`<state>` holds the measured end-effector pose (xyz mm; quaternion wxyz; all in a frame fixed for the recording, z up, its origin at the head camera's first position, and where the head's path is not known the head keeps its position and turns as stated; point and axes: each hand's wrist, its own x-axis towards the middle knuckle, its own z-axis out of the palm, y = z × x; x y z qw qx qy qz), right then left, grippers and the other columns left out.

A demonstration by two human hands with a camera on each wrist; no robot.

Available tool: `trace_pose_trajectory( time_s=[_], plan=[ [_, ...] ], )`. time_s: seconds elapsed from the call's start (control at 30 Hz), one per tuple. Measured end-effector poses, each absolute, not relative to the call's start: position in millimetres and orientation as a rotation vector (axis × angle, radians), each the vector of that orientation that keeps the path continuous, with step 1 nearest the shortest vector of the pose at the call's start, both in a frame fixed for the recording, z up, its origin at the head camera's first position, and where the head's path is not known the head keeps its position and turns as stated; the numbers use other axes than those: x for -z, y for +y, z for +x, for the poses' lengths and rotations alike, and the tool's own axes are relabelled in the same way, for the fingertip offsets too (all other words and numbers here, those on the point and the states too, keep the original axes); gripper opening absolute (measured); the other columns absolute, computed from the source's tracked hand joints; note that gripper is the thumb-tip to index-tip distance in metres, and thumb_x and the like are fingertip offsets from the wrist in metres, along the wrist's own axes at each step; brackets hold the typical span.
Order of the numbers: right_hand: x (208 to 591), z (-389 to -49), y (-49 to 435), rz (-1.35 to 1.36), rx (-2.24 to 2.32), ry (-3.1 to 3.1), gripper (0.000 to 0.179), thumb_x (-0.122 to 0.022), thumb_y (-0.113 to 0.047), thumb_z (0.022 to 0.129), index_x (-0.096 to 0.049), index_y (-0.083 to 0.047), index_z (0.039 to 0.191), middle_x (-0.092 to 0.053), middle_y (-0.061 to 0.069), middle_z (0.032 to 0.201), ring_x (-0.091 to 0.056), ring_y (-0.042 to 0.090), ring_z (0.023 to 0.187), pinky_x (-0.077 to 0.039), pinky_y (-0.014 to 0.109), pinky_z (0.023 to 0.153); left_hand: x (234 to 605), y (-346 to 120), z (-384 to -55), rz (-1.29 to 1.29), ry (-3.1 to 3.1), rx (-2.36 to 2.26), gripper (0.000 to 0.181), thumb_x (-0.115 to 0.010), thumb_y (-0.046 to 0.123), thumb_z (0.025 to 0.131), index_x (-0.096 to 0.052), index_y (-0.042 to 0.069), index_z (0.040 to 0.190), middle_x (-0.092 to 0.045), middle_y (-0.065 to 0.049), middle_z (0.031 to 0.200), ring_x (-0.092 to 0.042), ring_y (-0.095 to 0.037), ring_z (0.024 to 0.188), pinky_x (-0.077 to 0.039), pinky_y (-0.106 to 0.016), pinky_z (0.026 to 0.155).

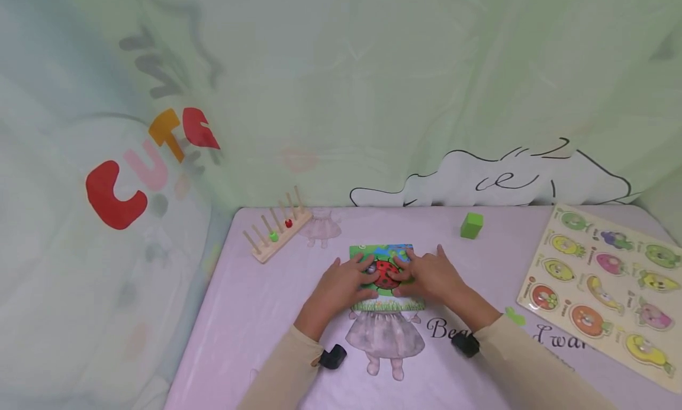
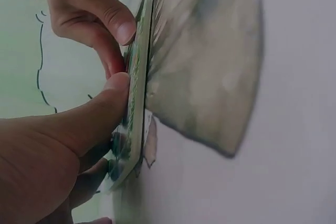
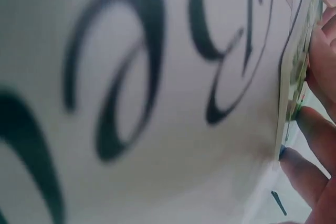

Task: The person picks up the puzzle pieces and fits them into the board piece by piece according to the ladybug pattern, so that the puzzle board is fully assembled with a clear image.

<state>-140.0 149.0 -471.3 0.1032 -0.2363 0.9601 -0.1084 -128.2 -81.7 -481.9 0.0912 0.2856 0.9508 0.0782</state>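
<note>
A small ladybug picture board (image 1: 388, 307), green with a red spotted ladybug (image 1: 387, 275), lies flat on the table in the head view. My left hand (image 1: 343, 284) rests on its left side with fingers spread over the picture. From the right, my right hand (image 1: 433, 275) touches the board too, its fingertips close to the ladybug. In the left wrist view, the left thumb (image 2: 102, 100) presses on the board's upper face near its edge. The right fingers (image 3: 307, 177) touch the board near its edge in the right wrist view. Both hands cover parts of the picture.
A wooden peg rack (image 1: 282, 235) with a green and a red bead stands at the back left. Behind the right hand is a green block (image 1: 472, 226). A fruit puzzle board (image 1: 578, 291) lies on the right of the printed tablecloth (image 1: 240, 339).
</note>
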Motion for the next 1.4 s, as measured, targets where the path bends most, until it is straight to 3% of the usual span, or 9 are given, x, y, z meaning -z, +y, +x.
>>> trace_pose_trajectory(
  time_s=[0.17,0.3,0.57,0.9,1.17,1.4],
  plan=[
    [471,-143,152,-0.792,0.346,2.819,0.044,-0.083,-0.047,0.080,-0.079,-0.025,0.117,-0.066,0.003,0.139,-0.057,0.043,0.133,-0.017,0.079,0.114,482,-83,-132,0.839,2.798,-0.193,0.055,-0.068,0.056,0.092,-0.060,0.035,0.142,-0.041,0.007,0.162,-0.036,-0.017,0.153,-0.039,-0.055,0.117],
    [473,-147,155,-0.782,0.379,2.768,0.049,-0.082,-0.049,0.080,-0.076,-0.026,0.122,-0.062,0.002,0.144,-0.052,0.039,0.139,-0.016,0.079,0.114,487,-86,-136,0.832,2.779,-0.191,0.056,-0.067,0.058,0.091,-0.058,0.037,0.143,-0.039,0.009,0.163,-0.034,-0.016,0.153,-0.037,-0.054,0.119],
    [478,-150,159,-0.694,0.376,2.727,0.055,-0.080,-0.053,0.081,-0.071,-0.029,0.130,-0.050,0.016,0.153,-0.057,0.045,0.132,-0.016,0.077,0.115,491,-87,-137,0.812,2.763,-0.266,0.055,-0.066,0.057,0.093,-0.057,0.036,0.144,-0.036,0.009,0.164,-0.031,-0.016,0.155,-0.032,-0.054,0.121],
    [481,-150,158,-0.632,0.361,2.733,0.056,-0.081,-0.052,0.079,-0.071,-0.031,0.130,-0.047,0.019,0.154,-0.054,0.055,0.130,-0.015,0.074,0.117,490,-82,-133,0.758,2.721,-0.463,0.055,-0.065,0.049,0.097,-0.056,0.028,0.147,-0.037,0.001,0.165,-0.029,-0.022,0.156,-0.024,-0.065,0.121],
    [477,-150,158,-0.686,0.374,2.721,0.053,-0.081,-0.050,0.080,-0.072,-0.029,0.129,-0.052,0.014,0.152,-0.060,0.043,0.129,-0.018,0.077,0.115,489,-73,-127,0.692,2.811,-0.346,0.056,-0.067,0.055,0.093,-0.057,0.036,0.145,-0.041,0.004,0.162,-0.035,-0.020,0.153,-0.031,-0.062,0.119],
    [470,-148,172,-0.877,0.508,2.657,0.057,-0.079,-0.047,0.084,-0.069,-0.022,0.134,-0.054,0.010,0.151,-0.061,0.041,0.128,-0.025,0.078,0.111,486,-72,-128,0.689,2.816,-0.227,0.058,-0.065,0.058,0.092,-0.055,0.039,0.146,-0.041,0.006,0.163,-0.036,-0.018,0.153,-0.035,-0.058,0.119]
  ],
)
